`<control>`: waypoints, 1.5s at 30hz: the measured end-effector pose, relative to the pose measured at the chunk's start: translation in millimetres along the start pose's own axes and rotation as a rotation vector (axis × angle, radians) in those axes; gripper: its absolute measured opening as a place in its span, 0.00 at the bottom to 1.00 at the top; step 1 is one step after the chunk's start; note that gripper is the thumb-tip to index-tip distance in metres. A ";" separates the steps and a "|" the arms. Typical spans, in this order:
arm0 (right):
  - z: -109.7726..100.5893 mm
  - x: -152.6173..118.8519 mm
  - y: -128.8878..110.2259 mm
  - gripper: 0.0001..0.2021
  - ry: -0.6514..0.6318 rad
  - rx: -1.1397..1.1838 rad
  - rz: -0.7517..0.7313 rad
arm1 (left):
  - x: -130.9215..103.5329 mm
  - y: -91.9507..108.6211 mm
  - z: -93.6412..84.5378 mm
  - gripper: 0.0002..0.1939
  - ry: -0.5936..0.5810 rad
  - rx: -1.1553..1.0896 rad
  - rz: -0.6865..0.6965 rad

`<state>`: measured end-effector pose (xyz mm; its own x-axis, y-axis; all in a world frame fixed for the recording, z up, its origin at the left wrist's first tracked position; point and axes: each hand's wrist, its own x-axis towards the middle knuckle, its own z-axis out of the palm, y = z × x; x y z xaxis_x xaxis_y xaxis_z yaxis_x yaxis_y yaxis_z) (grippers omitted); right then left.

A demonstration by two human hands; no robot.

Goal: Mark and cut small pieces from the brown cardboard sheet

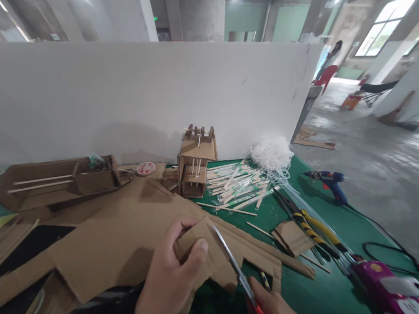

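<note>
My left hand (174,262) is closed on a small piece of brown cardboard (192,236), its thumb lying across the near face. In my right hand (272,305), at the bottom of the view, is a pair of scissors (246,285) with red handles. Their long metal blades point up and away along the right side of the cardboard piece; whether they touch it I cannot tell. Under both hands spreads a large cut cardboard sheet (127,223), with an opening near my right hand. Most of the right fingers are hidden below the frame edge.
Beyond the hands stands a cardboard structure (197,160), beside wrapped wooden sticks (234,184) and white string (271,156). Pliers (307,226), a blue glue gun (331,183) and a purple power strip (382,283) lie rightward. A long cardboard box (58,185) is left; a white panel (134,95) rises behind.
</note>
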<state>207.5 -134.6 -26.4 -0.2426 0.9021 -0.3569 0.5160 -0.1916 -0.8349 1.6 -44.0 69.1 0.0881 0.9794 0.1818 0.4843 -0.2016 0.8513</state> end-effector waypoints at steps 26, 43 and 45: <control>-8.9 -1.8 -12.7 0.16 0.049 0.016 -0.122 | 1.1 -6.0 -0.4 0.09 -0.033 -0.008 0.022; -11.8 1.9 -8.1 0.17 0.220 -0.117 -0.121 | 8.7 -12.5 -2.0 0.10 -0.089 -0.249 -0.095; -14.3 1.4 -8.3 0.17 0.274 -0.178 -0.120 | 10.1 -15.9 -1.3 0.11 -0.059 -0.246 -0.086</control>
<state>214.6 -126.2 -14.0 -0.0935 0.9890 -0.1146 0.6378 -0.0289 -0.7696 -6.4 -30.9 58.0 0.1098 0.9906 0.0811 0.2663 -0.1079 0.9578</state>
